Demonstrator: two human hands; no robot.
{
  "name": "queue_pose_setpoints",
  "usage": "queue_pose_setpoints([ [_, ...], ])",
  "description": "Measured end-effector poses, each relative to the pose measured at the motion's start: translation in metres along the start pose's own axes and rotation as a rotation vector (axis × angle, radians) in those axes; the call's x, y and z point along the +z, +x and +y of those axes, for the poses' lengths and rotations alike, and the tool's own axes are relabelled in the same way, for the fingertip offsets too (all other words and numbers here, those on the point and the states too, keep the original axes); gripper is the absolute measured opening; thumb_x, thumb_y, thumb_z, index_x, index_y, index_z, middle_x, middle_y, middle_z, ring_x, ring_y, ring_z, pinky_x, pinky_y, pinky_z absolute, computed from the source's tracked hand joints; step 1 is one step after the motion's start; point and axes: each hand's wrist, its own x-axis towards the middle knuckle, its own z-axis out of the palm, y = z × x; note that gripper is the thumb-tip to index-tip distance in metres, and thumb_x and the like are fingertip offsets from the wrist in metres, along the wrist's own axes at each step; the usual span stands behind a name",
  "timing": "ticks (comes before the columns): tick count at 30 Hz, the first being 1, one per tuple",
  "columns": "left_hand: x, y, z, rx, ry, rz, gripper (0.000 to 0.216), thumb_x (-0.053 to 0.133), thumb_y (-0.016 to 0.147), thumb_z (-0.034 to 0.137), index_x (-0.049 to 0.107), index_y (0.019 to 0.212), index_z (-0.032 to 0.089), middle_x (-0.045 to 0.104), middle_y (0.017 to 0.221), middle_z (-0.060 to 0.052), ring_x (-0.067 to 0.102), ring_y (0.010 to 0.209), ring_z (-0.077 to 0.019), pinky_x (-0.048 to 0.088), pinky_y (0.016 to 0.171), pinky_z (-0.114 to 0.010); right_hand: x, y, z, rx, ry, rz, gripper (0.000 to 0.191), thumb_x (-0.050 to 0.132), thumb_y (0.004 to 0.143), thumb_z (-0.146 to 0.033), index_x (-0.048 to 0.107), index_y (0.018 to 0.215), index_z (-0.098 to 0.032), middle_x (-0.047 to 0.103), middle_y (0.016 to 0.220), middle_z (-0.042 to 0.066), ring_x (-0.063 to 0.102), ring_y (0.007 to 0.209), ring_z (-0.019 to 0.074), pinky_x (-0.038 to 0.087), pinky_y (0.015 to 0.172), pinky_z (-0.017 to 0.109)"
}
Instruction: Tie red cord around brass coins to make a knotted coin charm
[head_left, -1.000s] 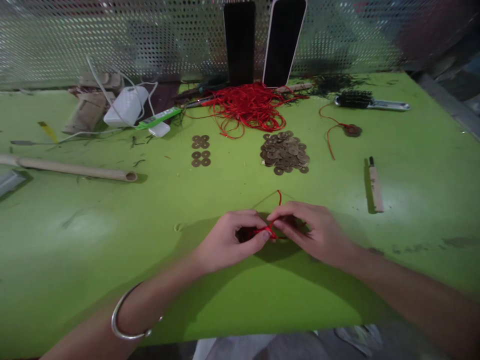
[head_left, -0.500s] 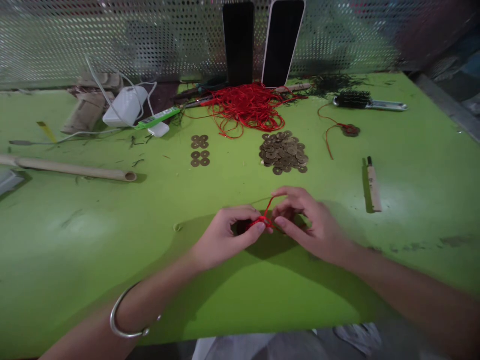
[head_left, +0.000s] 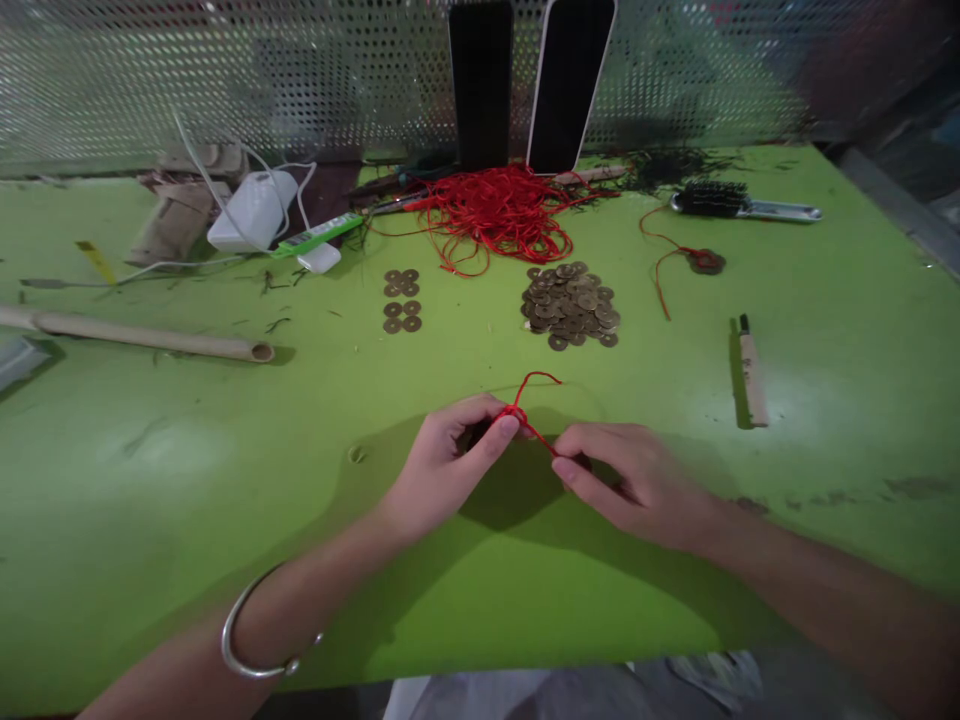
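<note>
A knotted piece of red cord (head_left: pixel 514 412) is pinched between the thumb and fingers of my left hand (head_left: pixel 450 460), just above the green table. One loose end of it curls up and to the right, free in the air. Between thumb and forefinger, my right hand (head_left: pixel 622 480) grips another strand, stretched taut down and rightwards from the knot. What lies inside my left fingers is hidden. Beyond my hands is a heap of holed brass coins (head_left: pixel 570 305), and left of it several coins (head_left: pixel 403 302) are set out in two groups.
A red cord tangle (head_left: pixel 495 210) lies before two upright phones (head_left: pixel 571 85). At right are a hairbrush (head_left: pixel 742 205), a corded coin piece (head_left: pixel 705 262) and a wooden-handled tool (head_left: pixel 753 375). A bamboo tube (head_left: pixel 150 335) and white charger (head_left: pixel 255 210) lie left on the table (head_left: pixel 225 480).
My right hand has let go of the upper cord end and moved down, closing on the other strand and pulling it taut. My left hand has shifted slightly up and left with the knot.
</note>
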Motion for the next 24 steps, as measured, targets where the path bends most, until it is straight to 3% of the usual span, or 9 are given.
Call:
queue_pose_setpoints([
  [13, -0.0014, 0.0003, -0.0017, -0.066, -0.122, 0.136, 0.028, 0.052, 0.088, 0.039, 0.068, 0.087, 0.017, 0.052, 0.063, 0.0, 0.04, 0.054, -0.0088, 0.03, 0.046, -0.02, -0.0008, -0.0006, -0.0002, -0.034, -0.039, 0.001, 0.019, 0.041, 0.082, -0.012, 0.04, 0.064, -0.019, 0.039, 0.054, -0.005, 0.035, 0.047, 0.0077, 0.027, 0.047, 0.021],
  [24, 0.0005, -0.0008, -0.0018, -0.126, -0.314, 0.157, 0.03, 0.052, 0.087, 0.042, 0.067, 0.084, 0.016, 0.051, 0.063, 0.0, 0.042, 0.056, -0.0093, 0.03, 0.048, -0.021, -0.0002, 0.0007, 0.0031, -0.017, -0.063, 0.001, 0.021, 0.04, 0.078, -0.011, 0.034, 0.059, -0.019, 0.033, 0.051, -0.006, 0.03, 0.045, 0.0069, 0.023, 0.046, 0.02],
])
